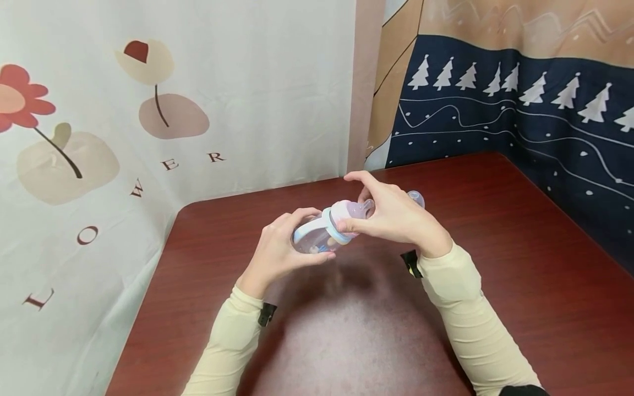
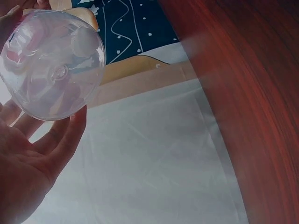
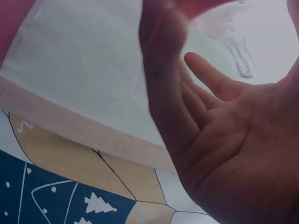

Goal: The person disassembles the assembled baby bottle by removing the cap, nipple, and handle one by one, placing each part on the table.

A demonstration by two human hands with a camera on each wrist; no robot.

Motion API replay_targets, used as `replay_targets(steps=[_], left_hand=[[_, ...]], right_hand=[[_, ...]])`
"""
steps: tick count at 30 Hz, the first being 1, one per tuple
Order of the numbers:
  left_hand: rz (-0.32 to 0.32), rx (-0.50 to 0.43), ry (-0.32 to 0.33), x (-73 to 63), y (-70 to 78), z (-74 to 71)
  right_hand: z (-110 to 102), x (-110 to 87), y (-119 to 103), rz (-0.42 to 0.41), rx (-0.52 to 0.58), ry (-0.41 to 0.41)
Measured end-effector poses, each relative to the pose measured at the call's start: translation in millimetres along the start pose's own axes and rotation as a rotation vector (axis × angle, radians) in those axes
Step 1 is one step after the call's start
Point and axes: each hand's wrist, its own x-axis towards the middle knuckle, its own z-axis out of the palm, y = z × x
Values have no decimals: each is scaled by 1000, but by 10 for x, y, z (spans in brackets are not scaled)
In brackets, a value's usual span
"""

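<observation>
Both hands point(image 1: 277, 250) point(image 1: 396, 217) hold clear baby bottle point(image 1: 322, 231) above table point(image 1: 495, 264).

The place looks like a small staged corner, not a lived-in room. A dark red-brown wooden table point(image 1: 495, 264) is boxed in by hung cloths — a white one with flowers and letters point(image 1: 148, 110), a navy one with white trees point(image 1: 545, 110) — joined at a beige strip point(image 1: 365, 82).
</observation>
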Motion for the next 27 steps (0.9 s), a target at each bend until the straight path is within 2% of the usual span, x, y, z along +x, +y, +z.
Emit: replay_targets(steps=[3, 9, 20, 27], left_hand=[[0, 5, 3, -6, 1, -2], [7, -6, 8, -9, 8, -12], [-16, -46, 2, -9, 8, -25], [-45, -31, -18, -14, 11, -14]], right_hand=[[20, 2, -11, 30, -15, 14], [38, 6, -18, 30, 18, 56], [0, -17, -23, -98, 182, 54], [-33, -43, -31, -130, 194, 99]])
